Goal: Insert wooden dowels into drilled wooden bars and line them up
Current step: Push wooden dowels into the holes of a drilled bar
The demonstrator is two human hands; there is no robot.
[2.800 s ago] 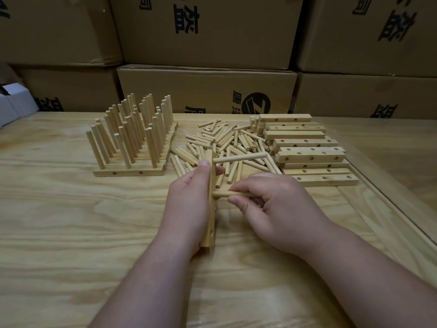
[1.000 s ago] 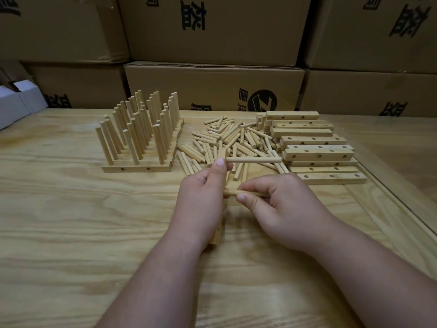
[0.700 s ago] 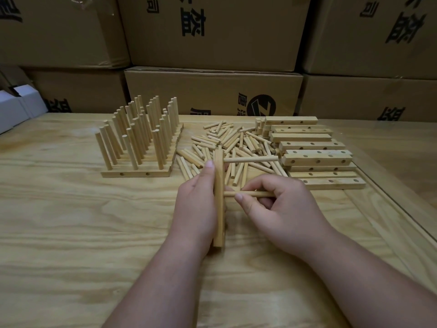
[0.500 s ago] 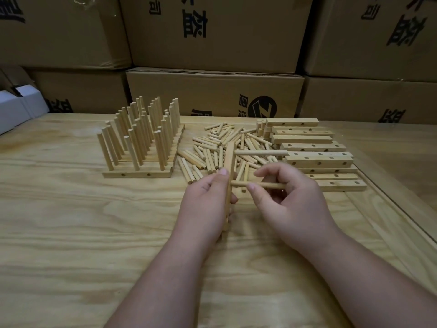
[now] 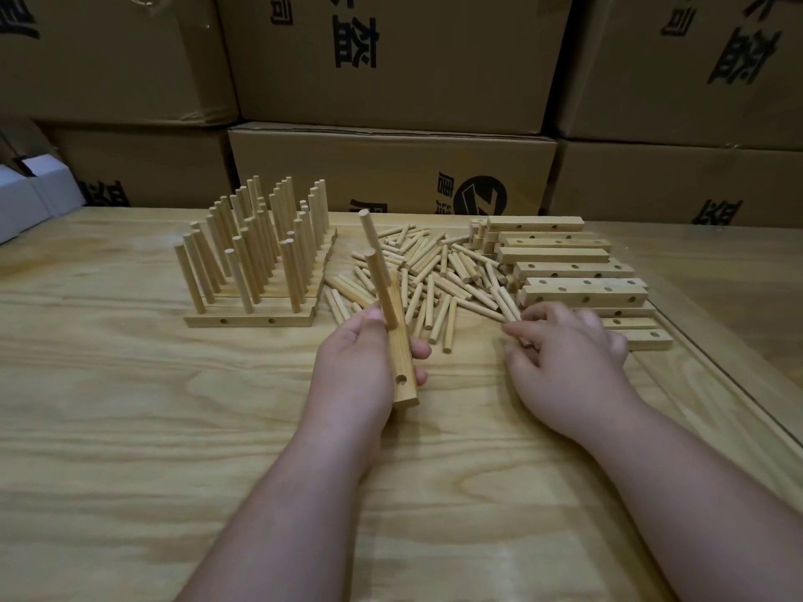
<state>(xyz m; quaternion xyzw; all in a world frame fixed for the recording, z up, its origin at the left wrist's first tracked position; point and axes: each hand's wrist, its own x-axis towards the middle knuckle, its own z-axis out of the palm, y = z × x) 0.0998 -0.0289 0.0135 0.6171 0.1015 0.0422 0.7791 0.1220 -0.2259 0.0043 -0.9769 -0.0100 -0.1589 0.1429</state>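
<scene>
At the far left of the frame a white box [image 5: 26,202] sits at the edge of the tabletop [image 5: 130,427], and behind everything there is a wall of cardboard cartons [image 5: 391,58]. In the upper left of the tabletop stand the finished bars [image 5: 250,317], packed side by side with their dowels pointing up; I judge they are lined up there as the done pile, close to the left hand for easy adding. In the centre, the left hand [image 5: 360,375] holds the current bar [image 5: 399,349]: the thumb lies on its left face and the fingers curl around its right side, so the grip is closed around the bar. The bar is tilted with the drilled face to the viewer, two dowels [image 5: 378,271] already rise from its far part, and one hole near its lower end is still free, probably kept visible for the next insertion. Right of it lies the heap of loose dowels [image 5: 439,271]. The right hand [image 5: 565,362] reaches palm down to the near right edge of this heap, its fingers bent over some dowels; the motion blur does not let me tell if it already pinches one. At the far right the undrilled-looking stack is in fact the empty bars [image 5: 578,284], waiting near this hand.
</scene>
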